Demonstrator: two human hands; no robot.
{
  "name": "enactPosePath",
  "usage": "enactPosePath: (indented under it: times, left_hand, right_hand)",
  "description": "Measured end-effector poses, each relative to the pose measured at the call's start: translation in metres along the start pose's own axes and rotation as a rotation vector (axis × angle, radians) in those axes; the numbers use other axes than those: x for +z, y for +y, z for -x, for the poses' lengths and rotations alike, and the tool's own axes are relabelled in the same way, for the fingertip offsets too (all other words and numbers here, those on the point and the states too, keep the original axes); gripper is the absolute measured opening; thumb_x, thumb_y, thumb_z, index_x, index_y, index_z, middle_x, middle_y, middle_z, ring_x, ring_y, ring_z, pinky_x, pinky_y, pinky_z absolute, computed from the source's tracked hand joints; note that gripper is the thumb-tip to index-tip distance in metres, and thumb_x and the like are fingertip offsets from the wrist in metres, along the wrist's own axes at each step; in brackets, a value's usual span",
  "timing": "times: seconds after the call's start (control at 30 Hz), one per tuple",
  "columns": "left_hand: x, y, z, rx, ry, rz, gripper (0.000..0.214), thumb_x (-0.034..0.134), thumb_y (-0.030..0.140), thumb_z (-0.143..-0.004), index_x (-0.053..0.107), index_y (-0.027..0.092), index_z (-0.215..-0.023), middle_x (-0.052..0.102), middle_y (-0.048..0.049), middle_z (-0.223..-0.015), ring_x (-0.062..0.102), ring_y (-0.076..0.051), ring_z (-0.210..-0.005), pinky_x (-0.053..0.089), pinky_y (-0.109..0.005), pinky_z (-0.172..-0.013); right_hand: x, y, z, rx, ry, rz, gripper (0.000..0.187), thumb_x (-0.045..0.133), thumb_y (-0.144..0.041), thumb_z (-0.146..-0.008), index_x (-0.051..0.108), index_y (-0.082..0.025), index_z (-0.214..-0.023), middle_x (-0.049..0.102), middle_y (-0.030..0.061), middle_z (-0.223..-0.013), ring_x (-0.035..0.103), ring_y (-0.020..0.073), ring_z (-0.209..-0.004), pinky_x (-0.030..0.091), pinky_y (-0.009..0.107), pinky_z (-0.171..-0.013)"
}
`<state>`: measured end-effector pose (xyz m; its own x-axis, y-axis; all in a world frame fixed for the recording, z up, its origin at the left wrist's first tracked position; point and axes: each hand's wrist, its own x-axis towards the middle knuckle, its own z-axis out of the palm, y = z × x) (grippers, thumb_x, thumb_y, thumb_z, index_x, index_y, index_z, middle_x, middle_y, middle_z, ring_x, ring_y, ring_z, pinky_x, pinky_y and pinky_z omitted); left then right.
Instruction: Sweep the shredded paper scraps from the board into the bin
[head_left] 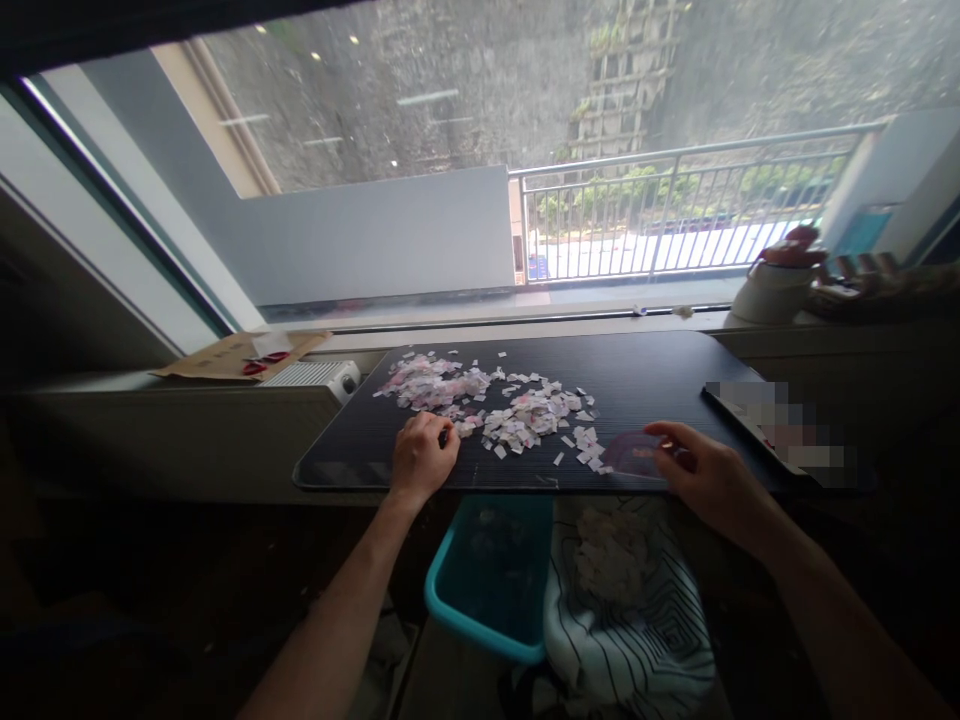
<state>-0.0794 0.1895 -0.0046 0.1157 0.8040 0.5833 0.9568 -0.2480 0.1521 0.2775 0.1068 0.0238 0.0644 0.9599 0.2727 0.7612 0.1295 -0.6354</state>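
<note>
Left hand (425, 453): curled almost closed at the near edge of the black, rounded-corner desk (630, 370), with a small dark object (443, 437) at its thumb side; shadow hides what it is. Beside it lies a loose heap of small pinkish-white paper slips (431, 380); next, a second heap of small white paper slips (529, 417), trailing toward a thin, translucent pink plastic piece (634, 453). Right hand (701, 465): fingers partly bent, thumb and fingers pinching that piece's right side.

Handling, as judged: hold the plastic low and flat to the surface, with short, slow strokes, so the light slips do not scatter; rest the left hand beside its heap, not in it.

Edges: left end lies near a white ribbed radiator (307, 376). Below the front edge stand a teal plastic bin (480, 632) and, right of it, a container lined with white, black-striped material (622, 655). Widest room: desk surface beyond the right hand, toward the window. Far right, a flat dark-edged item (739, 420) limits sideways travel.
</note>
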Motion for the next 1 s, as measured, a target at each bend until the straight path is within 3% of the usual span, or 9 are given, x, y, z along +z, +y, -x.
enactPosePath:
  times: [0.17, 0.57, 0.77, 0.9, 1.0]
  left_hand:
    - [0.001, -0.001, 0.0, -0.001, -0.004, -0.003, 0.018, 0.047, 0.026, -0.083, 0.064, 0.019, -0.08, 0.062, -0.0067, -0.086, 0.056, -0.024, -0.087, 0.044, -0.034, -0.081]
    - [0.001, -0.002, -0.001, -0.006, -0.012, 0.001, 0.018, 0.048, 0.027, -0.083, 0.064, 0.02, -0.08, 0.062, -0.0066, -0.087, 0.056, -0.023, -0.088, 0.044, -0.034, -0.082]
    - [0.0, 0.0, -0.001, -0.009, -0.008, -0.001, 0.017, 0.048, 0.026, -0.082, 0.064, 0.019, -0.079, 0.062, -0.0065, -0.087, 0.056, -0.023, -0.087, 0.044, -0.034, -0.082]
    - [-0.001, 0.0, -0.001, -0.011, -0.013, -0.001, 0.017, 0.048, 0.026, -0.082, 0.063, 0.02, -0.079, 0.062, -0.0063, -0.087, 0.057, -0.023, -0.088, 0.044, -0.034, -0.082]
    - [-0.001, 0.0, 0.0, -0.012, -0.013, -0.001, 0.017, 0.048, 0.026, -0.082, 0.064, 0.02, -0.08, 0.062, -0.0064, -0.087, 0.056, -0.023, -0.088, 0.044, -0.034, -0.082]
  right_hand:
    - [0.003, -0.002, -0.008, 0.007, 0.086, -0.055, 0.035, 0.05, -0.033, -0.081, 0.06, -0.02, -0.111, 0.062, 0.0022, -0.08, 0.059, 0.0144, -0.059, 0.047, 0.028, -0.057]
    - [0.016, 0.003, -0.017, 0.03, 0.031, -0.099, 0.034, 0.051, -0.032, -0.08, 0.06, -0.02, -0.11, 0.06, 0.0005, -0.077, 0.059, 0.0135, -0.057, 0.048, 0.028, -0.057]
    - [0.027, -0.006, -0.021, 0.036, -0.034, -0.275, 0.033, 0.051, -0.032, -0.08, 0.059, -0.019, -0.11, 0.059, -0.0002, -0.078, 0.059, 0.0117, -0.052, 0.048, 0.027, -0.054]
    - [0.028, -0.007, -0.023, 0.038, 0.015, -0.229, 0.033, 0.052, -0.031, -0.079, 0.06, -0.02, -0.109, 0.059, -0.0005, -0.076, 0.059, 0.0121, -0.052, 0.049, 0.027, -0.055]
    - [0.03, -0.009, -0.022, 0.032, -0.024, -0.234, 0.032, 0.052, -0.031, -0.08, 0.06, -0.02, -0.109, 0.059, -0.0002, -0.076, 0.059, 0.0122, -0.053, 0.049, 0.027, -0.054]
